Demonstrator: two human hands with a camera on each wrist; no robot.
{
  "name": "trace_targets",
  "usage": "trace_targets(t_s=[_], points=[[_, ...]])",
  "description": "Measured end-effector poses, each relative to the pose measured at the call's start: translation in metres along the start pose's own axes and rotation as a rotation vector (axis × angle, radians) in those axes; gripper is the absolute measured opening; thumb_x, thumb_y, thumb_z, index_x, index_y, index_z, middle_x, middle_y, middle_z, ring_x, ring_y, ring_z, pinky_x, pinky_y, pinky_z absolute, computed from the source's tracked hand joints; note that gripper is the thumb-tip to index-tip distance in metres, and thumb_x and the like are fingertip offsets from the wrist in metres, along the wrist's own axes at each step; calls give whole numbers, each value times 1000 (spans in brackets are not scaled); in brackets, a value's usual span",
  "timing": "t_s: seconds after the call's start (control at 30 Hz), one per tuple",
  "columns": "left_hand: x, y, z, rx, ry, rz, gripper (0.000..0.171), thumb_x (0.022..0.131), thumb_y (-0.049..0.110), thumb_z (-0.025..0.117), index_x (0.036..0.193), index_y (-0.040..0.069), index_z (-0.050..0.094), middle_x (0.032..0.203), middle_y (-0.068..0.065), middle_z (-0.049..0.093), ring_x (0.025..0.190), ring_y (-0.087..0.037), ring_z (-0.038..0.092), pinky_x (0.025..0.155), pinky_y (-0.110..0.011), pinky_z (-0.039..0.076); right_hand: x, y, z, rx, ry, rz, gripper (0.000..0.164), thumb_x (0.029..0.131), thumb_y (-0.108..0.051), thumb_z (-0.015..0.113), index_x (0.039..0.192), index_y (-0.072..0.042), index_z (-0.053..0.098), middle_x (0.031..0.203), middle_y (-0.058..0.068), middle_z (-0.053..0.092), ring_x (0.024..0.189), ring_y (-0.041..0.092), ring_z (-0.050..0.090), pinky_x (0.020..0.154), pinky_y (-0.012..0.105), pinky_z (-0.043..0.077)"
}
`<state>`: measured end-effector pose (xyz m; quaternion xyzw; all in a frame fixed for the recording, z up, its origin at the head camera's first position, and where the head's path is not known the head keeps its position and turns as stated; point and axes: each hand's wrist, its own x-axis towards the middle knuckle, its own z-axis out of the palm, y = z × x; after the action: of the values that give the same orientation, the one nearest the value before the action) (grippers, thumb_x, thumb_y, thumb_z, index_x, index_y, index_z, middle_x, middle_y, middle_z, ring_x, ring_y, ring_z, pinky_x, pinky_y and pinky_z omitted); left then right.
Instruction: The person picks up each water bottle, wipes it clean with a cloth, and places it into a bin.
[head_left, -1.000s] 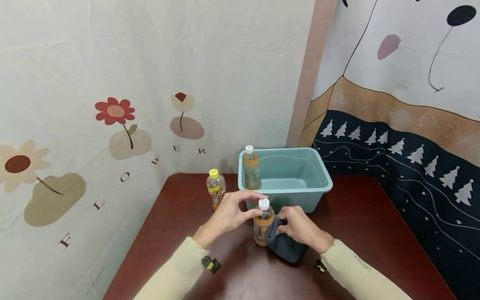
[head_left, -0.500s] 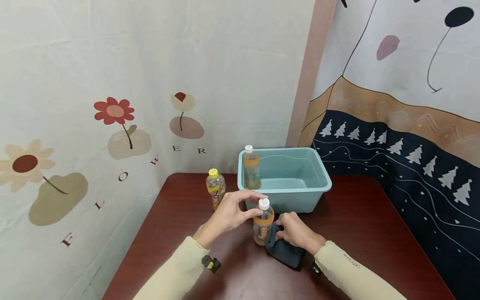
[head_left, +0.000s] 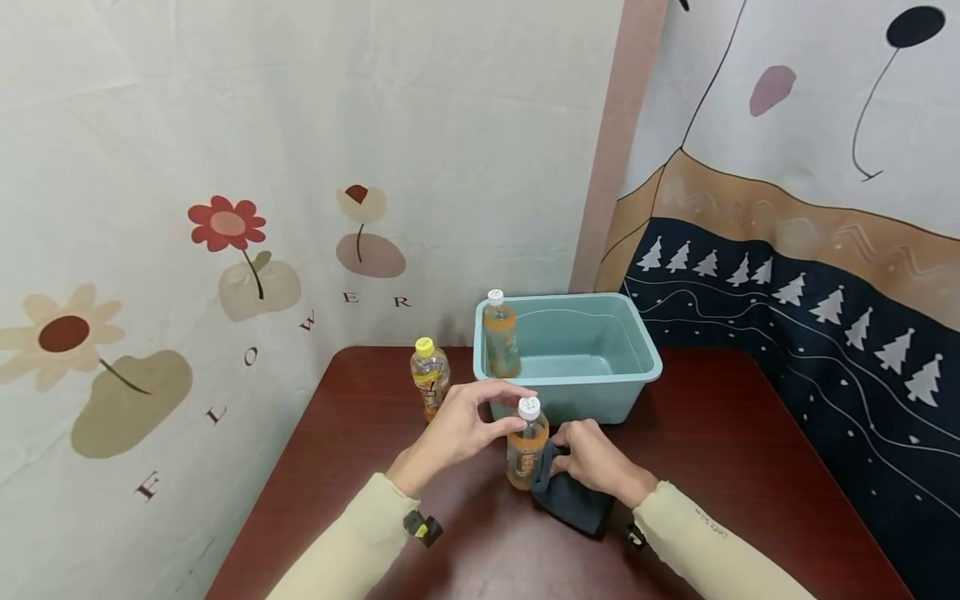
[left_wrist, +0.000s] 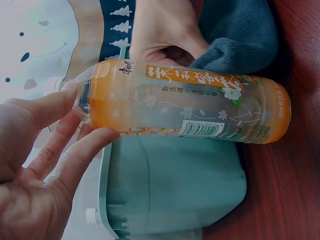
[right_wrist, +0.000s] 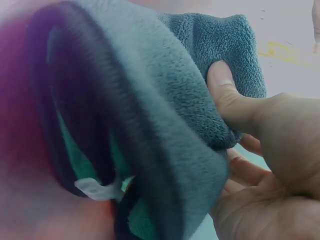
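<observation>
An orange-labelled plastic drink bottle [head_left: 527, 458] with a white cap stands upright on the table. My left hand [head_left: 472, 421] pinches its neck just below the cap; thumb and fingers at the neck and shoulder show in the left wrist view, where the bottle [left_wrist: 200, 107] looks see-through. To the right, my right hand [head_left: 596, 458] grips a dark grey-blue towel [head_left: 573, 504] and holds it against the bottle's side. Folds of the fuzzy towel [right_wrist: 175, 85] fill much of the right wrist view, with the thumb pressed on top.
Behind the hands sits a light teal plastic tub [head_left: 570, 382], with another white-capped bottle [head_left: 502, 340] upright at its left end. A yellow-capped bottle [head_left: 431, 375] stands left of the tub on the dark red table [head_left: 360, 400]. Printed cloth [head_left: 450, 125] hangs along the back.
My right hand and the towel first shifted down along the bottle's side, then slightly back up. The left hand and the bottle have stayed in place.
</observation>
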<state>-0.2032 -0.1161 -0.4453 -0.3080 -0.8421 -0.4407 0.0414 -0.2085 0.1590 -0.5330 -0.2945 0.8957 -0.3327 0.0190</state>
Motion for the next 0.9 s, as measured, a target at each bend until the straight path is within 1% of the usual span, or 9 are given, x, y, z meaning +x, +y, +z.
trace_targets(t_s=[0.1, 0.2, 0.27, 0.37, 0.47, 0.53, 0.63, 0.77, 0.9], points=[[0, 0, 0, -2, -1, 6, 43, 101, 21, 95, 141, 28, 84, 135, 6, 86, 120, -21, 84, 72, -26, 56, -1, -6, -7, -20, 28, -11, 25, 95, 0, 93, 93, -26, 92, 94, -6, 83, 83, -1, 68, 70, 20, 49], [0, 0, 0, -4, 0, 5, 42, 101, 21, 94, 141, 26, 84, 136, 6, 86, 121, -22, 84, 76, -25, 58, -1, -14, -17, -21, 58, -19, 23, 94, 1, 93, 101, -21, 94, 101, -6, 85, 92, 2, 74, 73, 21, 55], [0, -1, 0, 3, 1, -5, 41, 101, 22, 94, 141, 28, 85, 135, 9, 86, 120, -19, 84, 78, -24, 58, -1, -20, -24, -15, 74, -17, 20, 94, 0, 94, 104, -17, 94, 102, -5, 85, 93, 4, 76, 73, 21, 57], [-1, -3, 0, 17, 4, -21, 40, 102, 24, 94, 140, 31, 85, 135, 11, 85, 120, -16, 83, 74, -25, 57, 0, -29, -34, -1, 93, -12, 19, 95, -1, 94, 109, -15, 94, 102, -5, 85, 93, 5, 76, 72, 21, 57], [-2, -4, 0, 18, 4, -34, 39, 102, 24, 94, 139, 33, 85, 135, 11, 86, 120, -17, 84, 76, -30, 60, 0, -37, -43, 5, 112, -18, 19, 96, -5, 95, 112, -15, 94, 103, -5, 85, 94, 6, 77, 73, 21, 58], [-2, -5, 0, 12, 5, -37, 40, 101, 24, 95, 139, 34, 84, 135, 10, 86, 119, -18, 84, 79, -36, 63, 0, -41, -49, 6, 124, -21, 18, 96, -7, 96, 113, -15, 94, 103, -5, 85, 95, 7, 78, 73, 21, 59], [-2, -5, -1, 8, 2, -49, 41, 101, 24, 95, 139, 36, 84, 134, 11, 86, 120, -17, 85, 80, -36, 63, 1, -48, -55, -1, 158, -34, 19, 95, -9, 97, 113, -13, 94, 104, -5, 86, 96, 9, 79, 76, 22, 62], [-1, -4, -2, 19, -2, -46, 42, 101, 21, 95, 138, 37, 84, 132, 10, 87, 118, -18, 85, 73, -28, 58, 5, -59, -61, -7, 217, -71, 25, 94, -11, 99, 118, -11, 93, 107, -3, 85, 97, 12, 79, 81, 25, 65], [0, -3, -2, 29, 2, -43, 44, 102, 14, 94, 139, 36, 84, 129, 5, 88, 115, -24, 86, 68, -26, 55, 9, -67, -63, -14, 252, -97, 32, 94, -13, 99, 124, -10, 92, 108, -1, 85, 96, 12, 78, 83, 26, 66]])
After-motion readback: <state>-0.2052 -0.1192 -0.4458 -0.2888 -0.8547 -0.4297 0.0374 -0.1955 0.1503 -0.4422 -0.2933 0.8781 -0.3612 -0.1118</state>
